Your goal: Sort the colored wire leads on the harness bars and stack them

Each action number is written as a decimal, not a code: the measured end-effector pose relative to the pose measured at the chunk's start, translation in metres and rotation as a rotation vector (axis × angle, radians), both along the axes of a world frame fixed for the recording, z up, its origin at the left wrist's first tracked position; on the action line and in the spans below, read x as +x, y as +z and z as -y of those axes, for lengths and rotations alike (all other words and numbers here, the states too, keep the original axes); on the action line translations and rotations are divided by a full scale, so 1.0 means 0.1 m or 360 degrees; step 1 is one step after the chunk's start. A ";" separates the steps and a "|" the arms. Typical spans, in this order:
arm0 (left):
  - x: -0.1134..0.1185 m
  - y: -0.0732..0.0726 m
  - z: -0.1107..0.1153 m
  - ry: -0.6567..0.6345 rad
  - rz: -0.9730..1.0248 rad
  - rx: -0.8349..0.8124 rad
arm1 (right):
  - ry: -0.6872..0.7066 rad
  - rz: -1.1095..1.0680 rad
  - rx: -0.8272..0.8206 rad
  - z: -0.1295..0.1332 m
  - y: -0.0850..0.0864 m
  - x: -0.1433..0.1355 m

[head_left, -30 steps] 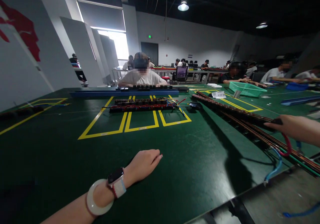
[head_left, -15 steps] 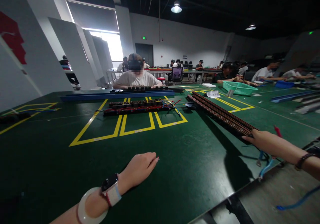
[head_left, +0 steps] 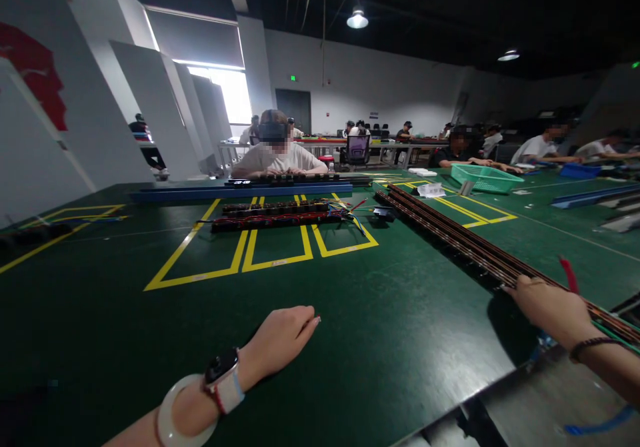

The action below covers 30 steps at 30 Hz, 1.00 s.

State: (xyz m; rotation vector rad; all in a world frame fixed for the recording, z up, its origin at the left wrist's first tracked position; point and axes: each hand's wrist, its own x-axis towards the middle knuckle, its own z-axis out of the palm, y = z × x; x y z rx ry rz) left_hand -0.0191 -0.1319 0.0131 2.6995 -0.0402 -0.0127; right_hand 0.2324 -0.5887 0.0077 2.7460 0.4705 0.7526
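While the left hand [head_left: 281,339] lies on the green counter [head_left: 350,367], the right hand [head_left: 553,310] is on a long strip bundle [head_left: 450,237]

Where the right hand meets the strip bundle, its fingers curl over the near side; their tips are partly hidden, so how firmly they grip cannot be told. The copper-brown and dark bundle slants across the counter, running away from the right hand toward the far side, and also continues past that hand to the right. A red cable end [head_left: 569,275] sticks up just beyond the right hand.

The left hand is narrow, its fingers folded in and thumb alongside, with a watch [head_left: 221,365] and a pale bangle [head_left: 173,410] behind it. Beyond the left hand, a wired assembly [head_left: 275,218] lies across yellow tape outlines [head_left: 187,278]. Farther off are a blue rail [head_left: 240,192] and a seated person [head_left: 280,157]. A green basket [head_left: 485,178] stands well beyond the right hand.
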 end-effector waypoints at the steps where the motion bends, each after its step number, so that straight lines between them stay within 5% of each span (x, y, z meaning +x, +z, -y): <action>1: 0.00 -0.01 0.00 0.0003 0.0001 -0.0015 | -0.0033 -0.0010 -0.0074 -0.04 0.04 -0.03; 4: 0.01 -0.02 -0.01 0.0011 -0.0015 -0.0067 | 0.0009 0.0055 -0.0170 -0.32 0.25 -0.14; 9: 0.00 -0.01 -0.01 0.0018 -0.0018 -0.0082 | 0.0652 0.0016 -0.0104 -1.27 0.66 -0.27; 16: -0.02 0.02 0.00 0.0029 -0.0036 -0.0130 | 0.1200 -0.0302 0.0022 -2.80 0.89 0.16; 23: -0.03 0.09 -0.01 0.0003 -0.0041 -0.0067 | 0.1060 -0.0531 0.0170 -4.20 0.75 1.11; 30: -0.01 0.07 -0.04 -0.0015 -0.0069 -0.0062 | 0.0765 -0.0702 0.0266 -4.94 0.51 1.89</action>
